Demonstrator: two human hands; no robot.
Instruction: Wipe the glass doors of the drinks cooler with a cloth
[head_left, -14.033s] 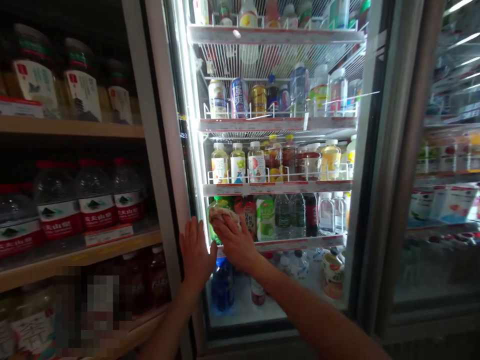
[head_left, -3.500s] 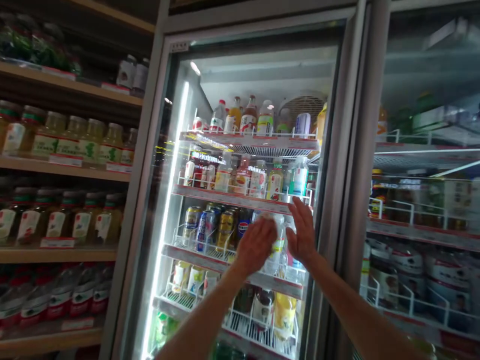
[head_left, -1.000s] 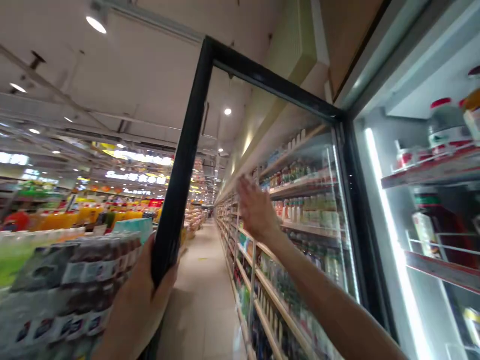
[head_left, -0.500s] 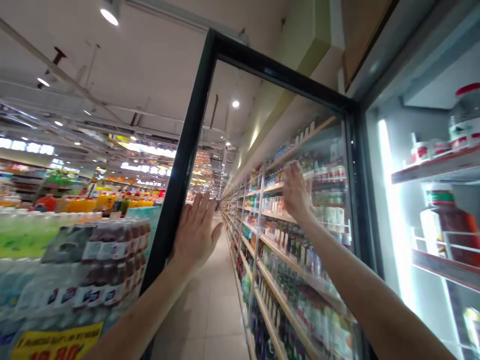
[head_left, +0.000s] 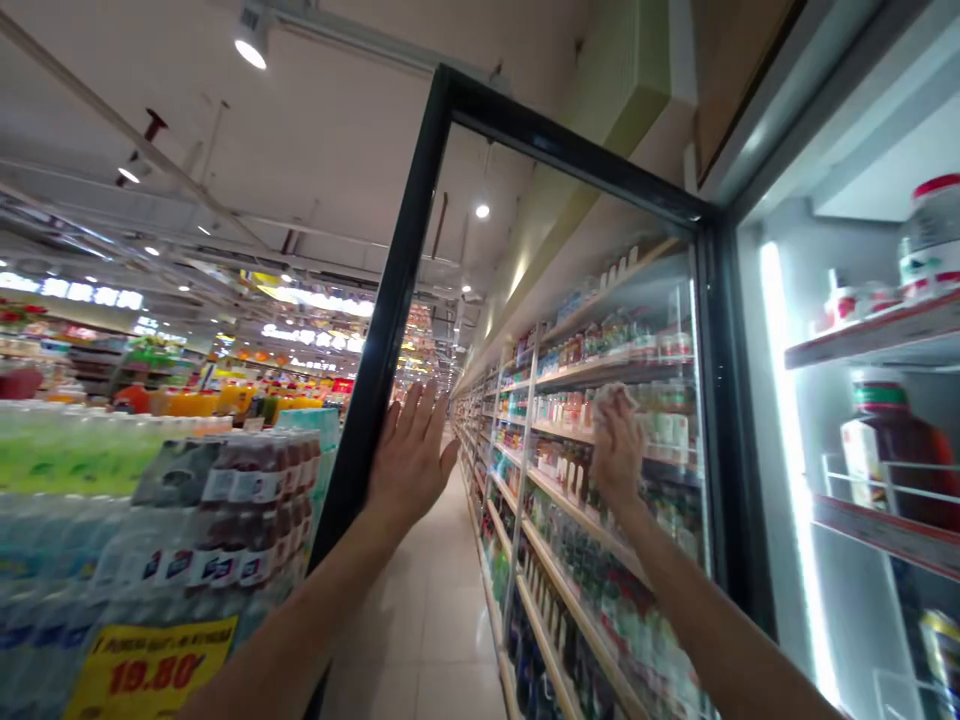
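A glass cooler door [head_left: 577,155] with a black frame stands open in front of me. My left hand [head_left: 411,450] lies flat against the glass beside the frame's left upright, its fingers stretched out and holding nothing. On the right half of the pane, my right hand [head_left: 618,462] presses a crumpled whitish cloth [head_left: 615,396] to the glass. The cloth shows at the fingertips; the rest of it is hidden by the hand. Shelves of bottles [head_left: 562,465] are visible through the pane.
To the right, the lit cooler holds a dark red bottle [head_left: 896,440] on its wire-railed shelf [head_left: 885,535]. Stacked drink packs [head_left: 240,510] stand at the left, above a yellow price sign [head_left: 154,668]. A tiled aisle floor [head_left: 420,610] runs ahead.
My right hand has moved down and slightly right across the glass, and the cloth now shows more clearly. My left hand stays on the pane. The view has shifted slightly.
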